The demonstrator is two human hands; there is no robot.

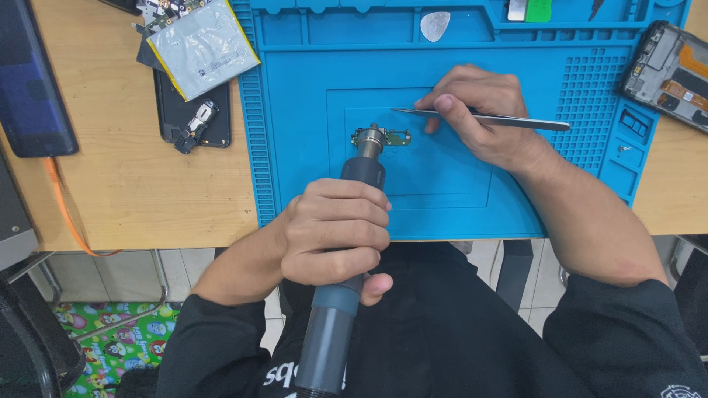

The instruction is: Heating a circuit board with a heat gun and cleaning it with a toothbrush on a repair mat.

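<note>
Counter [147, 184]: pale wood, carrying everything below; tiled floor and a patterned mat show beyond its near edge.

Blue work mat [310, 59]: rubber, with ribbed edges, a studded patch at right and shallow trays along the far side. A grey pick [435, 26] lies in one tray.

Dark tablet [29, 88]: at the counter's left edge, an orange cable [63, 206] running from it toward the near edge.

Hot-air tool [335, 309]: grey barrel with a metal nozzle, pointing away from the person. The left hand [332, 239] is clamped around its barrel. The nozzle tip sits at the small board.

Battery pack [203, 44]: silver pouch with a yellow border, tilted, lying left of the mat over an opened black phone [188, 118].

Second opened phone [667, 70]: right of the mat, insides showing with orange strips.

Tweezers [487, 118]: thin, silver, lying nearly level across the mat. The right hand [483, 110] pinches them between thumb and fingers; tips point left, above and apart from the small board.

Small circuit board [383, 137]: green, narrow, with metal parts, flat in the mat's central square panel, partly hidden by the nozzle.
</note>
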